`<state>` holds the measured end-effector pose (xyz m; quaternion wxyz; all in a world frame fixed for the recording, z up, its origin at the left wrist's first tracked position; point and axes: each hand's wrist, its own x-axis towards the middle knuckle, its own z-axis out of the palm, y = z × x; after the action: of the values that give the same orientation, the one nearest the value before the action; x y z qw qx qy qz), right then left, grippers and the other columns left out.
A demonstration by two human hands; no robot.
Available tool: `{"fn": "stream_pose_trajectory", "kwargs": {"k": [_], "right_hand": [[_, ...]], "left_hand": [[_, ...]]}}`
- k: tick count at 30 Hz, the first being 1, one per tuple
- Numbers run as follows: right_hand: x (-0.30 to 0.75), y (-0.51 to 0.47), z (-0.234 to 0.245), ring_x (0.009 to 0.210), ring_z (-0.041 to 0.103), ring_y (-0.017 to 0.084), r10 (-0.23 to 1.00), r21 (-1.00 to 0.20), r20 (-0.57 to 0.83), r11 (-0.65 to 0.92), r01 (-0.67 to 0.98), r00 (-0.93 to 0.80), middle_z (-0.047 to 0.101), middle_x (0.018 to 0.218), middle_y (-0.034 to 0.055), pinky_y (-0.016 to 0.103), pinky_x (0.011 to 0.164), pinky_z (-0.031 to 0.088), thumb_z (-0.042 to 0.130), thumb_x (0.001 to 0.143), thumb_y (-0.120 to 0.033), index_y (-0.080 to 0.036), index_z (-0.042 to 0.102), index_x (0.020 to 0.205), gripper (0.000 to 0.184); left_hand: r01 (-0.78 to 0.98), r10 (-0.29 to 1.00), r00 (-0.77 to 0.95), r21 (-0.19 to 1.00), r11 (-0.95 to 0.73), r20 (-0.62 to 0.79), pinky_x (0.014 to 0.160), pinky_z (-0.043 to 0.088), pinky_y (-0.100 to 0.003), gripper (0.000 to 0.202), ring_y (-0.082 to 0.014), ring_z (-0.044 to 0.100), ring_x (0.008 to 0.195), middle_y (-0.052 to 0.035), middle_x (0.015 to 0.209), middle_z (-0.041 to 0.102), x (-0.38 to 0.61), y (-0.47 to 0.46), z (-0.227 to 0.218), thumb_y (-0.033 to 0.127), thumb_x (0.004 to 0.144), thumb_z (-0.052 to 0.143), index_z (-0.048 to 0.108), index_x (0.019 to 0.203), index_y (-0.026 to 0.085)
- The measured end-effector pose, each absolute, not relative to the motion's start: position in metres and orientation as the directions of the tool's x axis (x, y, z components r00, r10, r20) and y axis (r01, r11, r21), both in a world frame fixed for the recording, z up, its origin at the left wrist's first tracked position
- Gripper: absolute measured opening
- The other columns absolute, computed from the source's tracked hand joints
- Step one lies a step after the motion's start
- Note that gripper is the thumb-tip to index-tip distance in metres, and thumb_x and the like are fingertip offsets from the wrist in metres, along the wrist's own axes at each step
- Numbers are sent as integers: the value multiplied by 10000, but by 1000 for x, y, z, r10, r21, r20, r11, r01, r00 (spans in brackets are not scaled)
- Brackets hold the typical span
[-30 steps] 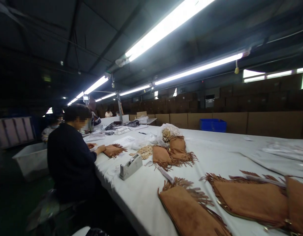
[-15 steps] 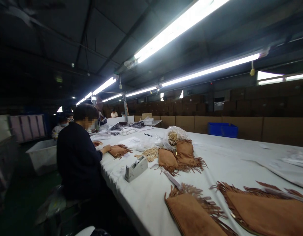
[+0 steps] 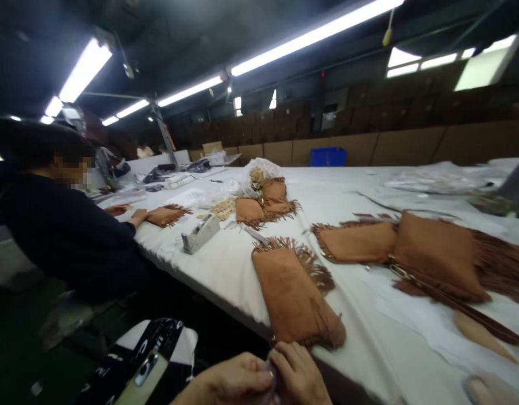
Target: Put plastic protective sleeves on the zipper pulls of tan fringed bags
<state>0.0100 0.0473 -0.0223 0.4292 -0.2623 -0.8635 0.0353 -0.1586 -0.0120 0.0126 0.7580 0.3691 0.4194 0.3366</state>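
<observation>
Co-worker [image 3: 61, 225] in a dark top sits well to the left of the fingers [image 3: 287, 360], one hand [image 3: 138, 216] resting beside a small fringed pouch [image 3: 168, 215] on the white-covered work table [image 3: 158, 247]. Below and left of the fingers lies a black-and-white printed cloth [image 3: 145, 349]. Farther up and left, a grey tape dispenser [image 3: 201, 233] stands on the table, and beyond it a clear plastic bag [image 3: 261, 171] sits just behind two more fringed pouches [image 3: 249, 211]. Directly ahead of the fingers, with its near end at them, lies the tan fringed suede pouch [image 3: 293, 295], its fringe running along the far side. The left hand [image 3: 229, 382] and right hand [image 3: 297, 376] come together at the table's edge, fingers curled inward and nearly meeting at that near end. They seem to pinch something small, but it is too hidden to tell what, or how firm the hold is. To the right of the fingers lie two larger suede pouches [image 3: 436, 256] with gold-coloured fittings and a long brown strap [image 3: 457, 306]. The step in hand looks like close finger work at the pouch's near end, which calls for a steady pinch there.
</observation>
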Motion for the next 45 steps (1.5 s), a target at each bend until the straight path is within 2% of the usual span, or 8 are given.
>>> {"fn": "stream_pose_trajectory", "kwargs": {"k": [3,6,8,16,23,34,39,45], "right_hand": [[16,48,-1,905,590,202,445,-261,621,894,365,-645,667,1030,100,344,791,447,424,853,-87,-196,617,1117,345],[34,67,18,1176,484,261,505,-239,553,858,454,-662,569,1281,126,447,981,335,459,851,-129,-200,560,1246,414],[43,82,17,1224,440,298,603,-234,515,783,577,-609,544,1321,135,487,999,293,495,872,-204,-207,584,1229,368],[42,91,-15,1107,498,268,679,-244,474,713,658,-560,584,1271,126,449,949,342,508,914,-277,-228,649,1152,281],[46,74,-10,1046,505,243,644,-349,543,756,553,-538,619,1135,111,419,902,378,489,906,-177,-220,667,1076,250],[16,63,-13,728,449,165,539,-280,492,841,462,-684,563,814,45,296,654,314,483,905,-141,-223,671,950,210],[15,72,-7,780,465,172,442,-204,454,897,392,-774,581,855,53,314,742,334,446,928,-144,-179,635,953,193],[11,87,-6,837,486,174,433,-244,425,900,360,-795,603,944,57,320,793,338,471,908,-124,-180,614,924,154]], "left_hand": [[-225,824,339,811,540,-455,456,345,-205,377,-70,464,413,-9,512,585,-172,-23,0,458,787,662,606,624,122],[-182,830,272,820,542,-488,433,275,-194,378,-59,452,403,-7,531,611,-180,-30,-7,492,746,692,614,691,127],[-145,826,252,825,547,-504,441,272,-192,389,-63,472,425,-22,583,641,-180,-33,-11,509,749,681,617,737,125],[-181,863,169,846,502,-476,592,387,-222,387,-108,559,577,-32,704,676,-157,-26,-23,508,755,669,620,817,129],[-82,917,101,916,394,-385,547,352,-213,391,-105,524,546,-23,651,655,-136,-12,-14,509,791,623,639,759,120],[-336,859,239,792,510,-452,476,329,-189,411,-67,482,440,-16,563,611,-171,-30,-22,503,744,694,634,807,101],[-224,848,230,822,524,-477,514,366,-197,414,-97,553,506,-40,657,668,-174,-27,-31,482,713,729,597,866,120],[53,909,-59,908,415,-412,550,382,-227,367,-128,551,552,11,595,606,-174,-26,-44,476,698,715,609,730,127]]}}
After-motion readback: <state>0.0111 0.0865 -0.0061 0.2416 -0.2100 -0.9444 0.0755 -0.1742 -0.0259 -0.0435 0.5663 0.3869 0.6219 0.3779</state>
